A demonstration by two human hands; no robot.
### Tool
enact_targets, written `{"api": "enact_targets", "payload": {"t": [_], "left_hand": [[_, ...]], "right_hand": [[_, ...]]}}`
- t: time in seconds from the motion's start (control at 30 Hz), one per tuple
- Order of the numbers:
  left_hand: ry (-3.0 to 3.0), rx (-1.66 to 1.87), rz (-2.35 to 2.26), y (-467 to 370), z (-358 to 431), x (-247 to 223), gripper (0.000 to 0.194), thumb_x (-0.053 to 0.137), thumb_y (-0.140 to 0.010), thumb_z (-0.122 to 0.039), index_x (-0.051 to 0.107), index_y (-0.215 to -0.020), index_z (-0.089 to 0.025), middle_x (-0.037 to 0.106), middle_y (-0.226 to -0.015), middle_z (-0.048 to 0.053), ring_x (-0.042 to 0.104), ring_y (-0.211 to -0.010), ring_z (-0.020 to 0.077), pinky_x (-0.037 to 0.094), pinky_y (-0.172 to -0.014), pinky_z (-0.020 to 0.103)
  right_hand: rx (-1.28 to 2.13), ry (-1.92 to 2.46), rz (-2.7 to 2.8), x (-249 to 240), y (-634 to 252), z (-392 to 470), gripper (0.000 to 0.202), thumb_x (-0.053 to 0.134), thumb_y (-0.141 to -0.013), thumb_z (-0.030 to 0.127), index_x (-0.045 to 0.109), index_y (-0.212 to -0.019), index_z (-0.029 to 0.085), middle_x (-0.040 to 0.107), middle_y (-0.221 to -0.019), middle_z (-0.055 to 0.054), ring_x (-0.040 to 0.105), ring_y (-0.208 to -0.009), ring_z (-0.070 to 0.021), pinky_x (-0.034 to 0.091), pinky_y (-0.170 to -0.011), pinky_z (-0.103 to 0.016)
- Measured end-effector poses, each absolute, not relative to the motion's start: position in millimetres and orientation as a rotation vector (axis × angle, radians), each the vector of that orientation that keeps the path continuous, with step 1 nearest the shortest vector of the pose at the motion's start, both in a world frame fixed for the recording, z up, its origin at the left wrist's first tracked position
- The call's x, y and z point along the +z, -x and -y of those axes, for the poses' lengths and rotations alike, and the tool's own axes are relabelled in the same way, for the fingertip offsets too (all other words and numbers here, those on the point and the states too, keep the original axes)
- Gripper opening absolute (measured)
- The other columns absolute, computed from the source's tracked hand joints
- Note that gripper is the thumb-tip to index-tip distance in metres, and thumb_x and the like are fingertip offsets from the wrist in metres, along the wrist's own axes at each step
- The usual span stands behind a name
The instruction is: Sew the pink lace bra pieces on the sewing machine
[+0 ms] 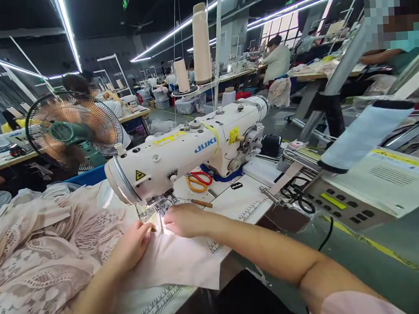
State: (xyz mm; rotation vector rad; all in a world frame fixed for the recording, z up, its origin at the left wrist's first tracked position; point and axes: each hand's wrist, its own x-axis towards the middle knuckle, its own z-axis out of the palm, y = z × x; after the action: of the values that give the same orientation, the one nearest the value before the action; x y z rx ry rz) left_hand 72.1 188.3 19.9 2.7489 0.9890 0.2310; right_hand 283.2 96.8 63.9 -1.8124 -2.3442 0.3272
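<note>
A white sewing machine (181,154) stands on the work table, its needle area lit by a small lamp. Pale pink fabric (184,263) lies under the needle area and hangs over the table's front edge. My left hand (135,244) is closed on the fabric just left of the needle, thumb and fingers pinched together. Close to the right side of the needle, my right hand (185,220) presses on the same fabric with its fingers bent; its fingertips are partly hidden. A heap of pink lace fabric (42,262) covers the table's left side.
Orange-handled scissors (197,181), a wooden-handled tool (201,203) and a black blade (237,186) lie behind my right hand. A fan (73,132) stands at the left, a control box (357,190) at the right. Other people work farther back.
</note>
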Motion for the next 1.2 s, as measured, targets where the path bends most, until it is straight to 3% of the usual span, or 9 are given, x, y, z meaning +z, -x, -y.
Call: {"api": "enact_targets", "payload": {"t": [0.13,0.27,0.37,0.47,0.53,0.67,0.93,1.07,1.2], "left_hand": [[-2.665,0.410,-1.070,-67,-186,13,0.022,0.041,-0.082,-0.033,0.055,-0.070,-0.022,0.060,-0.076,0.008,0.060,-0.065,0.0215,0.050,-0.060,0.033],[-2.626,0.532,-1.126,-61,-184,12,0.021,0.038,-0.084,-0.033,0.052,-0.073,-0.022,0.059,-0.089,0.009,0.060,-0.074,0.0197,0.050,-0.068,0.032],[-2.571,0.652,-1.212,-61,-179,17,0.022,0.039,-0.084,-0.036,0.055,-0.082,-0.021,0.058,-0.100,0.010,0.060,-0.072,0.0177,0.050,-0.066,0.031],[-2.271,0.732,-1.371,-64,-166,27,0.026,0.050,-0.082,-0.046,0.054,-0.077,-0.021,0.058,-0.076,0.004,0.054,-0.057,0.0153,0.044,-0.053,0.027],[-1.878,0.577,-1.367,-69,-158,33,0.034,0.054,-0.081,-0.053,0.051,-0.069,-0.021,0.052,-0.056,-0.001,0.050,-0.046,0.0133,0.037,-0.043,0.023],[-1.277,0.355,-1.230,-82,-155,32,0.048,0.064,-0.069,-0.064,0.055,-0.067,-0.018,0.057,-0.052,0.000,0.049,-0.039,0.0102,0.031,-0.036,0.019],[-1.184,0.496,-1.248,-86,-169,17,0.035,0.074,-0.056,-0.042,0.051,-0.055,-0.017,0.048,-0.038,-0.004,0.034,-0.031,0.0027,0.017,-0.033,0.013],[-1.148,0.535,-1.235,-85,-169,21,0.035,0.078,-0.051,-0.042,0.054,-0.056,-0.015,0.053,-0.041,-0.003,0.036,-0.032,0.0020,0.021,-0.033,0.013],[-1.094,0.549,-1.233,-84,-169,25,0.040,0.085,-0.046,-0.040,0.059,-0.061,-0.013,0.063,-0.054,0.001,0.054,-0.045,0.0065,0.042,-0.042,0.015]], "right_hand": [[0.300,1.674,2.442,48,-240,-127,0.023,0.059,-0.094,0.035,0.071,-0.104,0.018,0.073,-0.109,-0.008,0.067,-0.093,-0.0213,0.049,-0.068,-0.028],[0.283,1.654,2.448,30,-232,-143,0.021,0.056,-0.094,0.031,0.072,-0.097,0.016,0.074,-0.094,-0.009,0.067,-0.082,-0.0224,0.049,-0.063,-0.029],[0.257,1.644,2.413,19,-238,-144,0.023,0.051,-0.095,0.029,0.071,-0.100,0.018,0.073,-0.096,-0.008,0.066,-0.082,-0.0223,0.048,-0.063,-0.029],[0.200,1.641,2.351,12,-241,-140,0.019,0.054,-0.090,0.026,0.070,-0.094,0.018,0.072,-0.094,-0.007,0.065,-0.081,-0.0221,0.046,-0.061,-0.029],[0.131,1.616,2.294,8,-240,-137,0.015,0.058,-0.087,0.026,0.070,-0.089,0.018,0.072,-0.089,-0.006,0.064,-0.080,-0.0215,0.044,-0.060,-0.028],[0.019,1.516,2.240,-2,-238,-136,0.014,0.056,-0.087,0.022,0.069,-0.085,0.018,0.070,-0.084,-0.006,0.060,-0.078,-0.0190,0.042,-0.061,-0.027],[-0.251,1.254,2.218,-24,-234,-139,0.018,0.057,-0.088,0.020,0.065,-0.072,0.018,0.062,-0.068,-0.003,0.051,-0.065,-0.0169,0.028,-0.050,-0.029],[-0.052,1.302,2.191,-18,-235,-135,0.013,0.057,-0.086,0.021,0.068,-0.080,0.018,0.067,-0.075,-0.004,0.056,-0.066,-0.0171,0.036,-0.055,-0.028],[0.286,1.473,2.240,2,-239,-132,0.018,0.054,-0.087,0.021,0.071,-0.082,0.018,0.071,-0.079,-0.005,0.060,-0.069,-0.0176,0.038,-0.058,-0.028]]}}
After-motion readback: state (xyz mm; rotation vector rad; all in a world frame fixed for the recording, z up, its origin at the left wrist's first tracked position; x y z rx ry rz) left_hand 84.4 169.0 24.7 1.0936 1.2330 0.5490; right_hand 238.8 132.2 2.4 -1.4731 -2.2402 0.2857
